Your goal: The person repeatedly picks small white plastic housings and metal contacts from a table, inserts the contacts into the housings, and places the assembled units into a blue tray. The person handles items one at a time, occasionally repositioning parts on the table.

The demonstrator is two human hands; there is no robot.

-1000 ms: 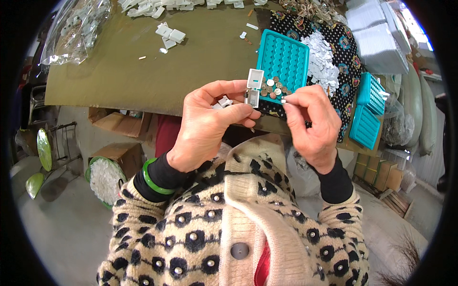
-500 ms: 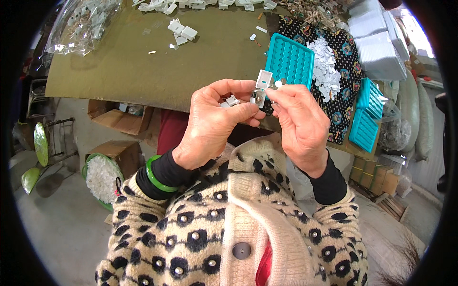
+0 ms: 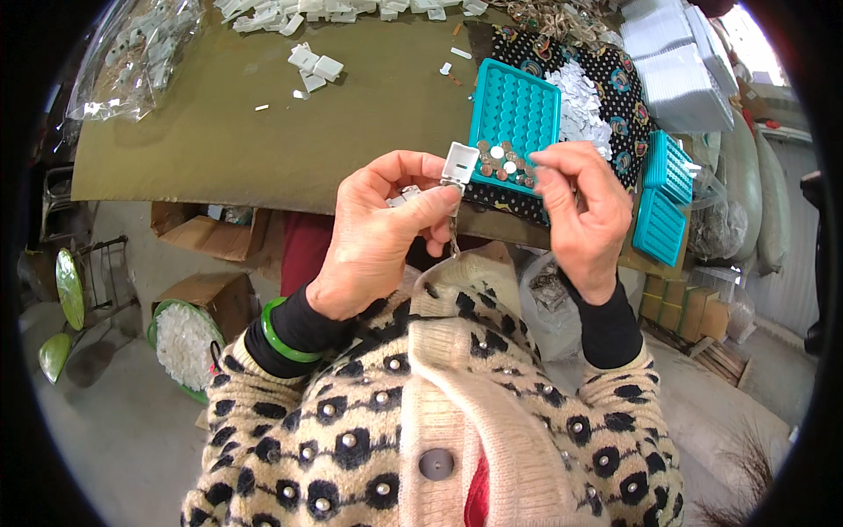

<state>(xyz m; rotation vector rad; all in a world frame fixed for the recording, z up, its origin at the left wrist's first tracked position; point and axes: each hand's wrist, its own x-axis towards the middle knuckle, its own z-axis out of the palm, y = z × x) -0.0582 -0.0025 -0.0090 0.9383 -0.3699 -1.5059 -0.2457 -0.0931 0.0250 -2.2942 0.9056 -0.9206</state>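
Observation:
A small white plastic case (image 3: 459, 163) with its lid flipped up is gripped between the thumb and fingers of my left hand (image 3: 378, 224). More white plastic pieces (image 3: 404, 195) show in that palm, and a thin chain-like strand (image 3: 454, 235) hangs below the case. To the right, my right hand (image 3: 584, 211) hovers by the near right corner of a teal tray (image 3: 518, 101) with round dimples; its thumb and index finger stand apart, nothing visible between them. Several coin-like discs (image 3: 500, 173), brownish and white, lie in the tray's near end.
White flakes (image 3: 580, 101) are heaped on a dark patterned cloth (image 3: 625, 167). White cases (image 3: 314, 68) sit on the olive tabletop (image 3: 202, 140), with a clear bag (image 3: 140, 61) at far left. More teal trays (image 3: 659, 227) and stacked white trays (image 3: 676, 53) stand at right.
My right hand has drawn away from the case and moved right to the tray's corner. The case has tilted in my left hand, and the discs in the tray have come into sight.

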